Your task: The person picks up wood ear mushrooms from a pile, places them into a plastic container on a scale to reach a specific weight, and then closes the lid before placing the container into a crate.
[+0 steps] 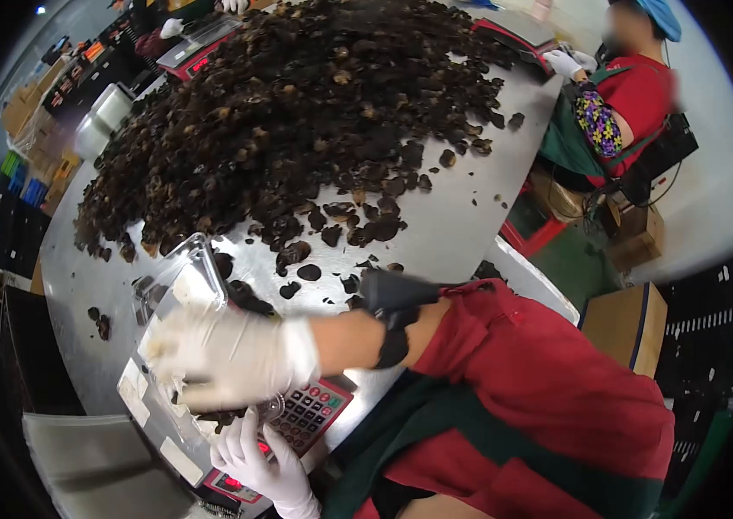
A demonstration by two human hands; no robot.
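A digital scale with a red keypad [310, 415] stands at the table's near edge, a clear plastic tray [273, 406] on top holding some dark pieces that look like dried fungus. Over this tray is my right hand [219, 355], in a white glove and smeared by motion. It covers much of the tray, and its grip is hidden. My left hand [254, 458], also gloved, rests by the tray's near edge beside the keypad. Its thumb and fingers are apart, with a red display glow between them. Another clear tray [202, 264] stands just beyond my right hand.
A large heap of dark dried fungus [297, 121] covers much of the metal table [444, 221]. Stacked clear trays [98, 484] are at lower left. A co-worker [635, 104] sits at the right beside another scale [518, 39]. A further scale [198, 52] stands at the far left.
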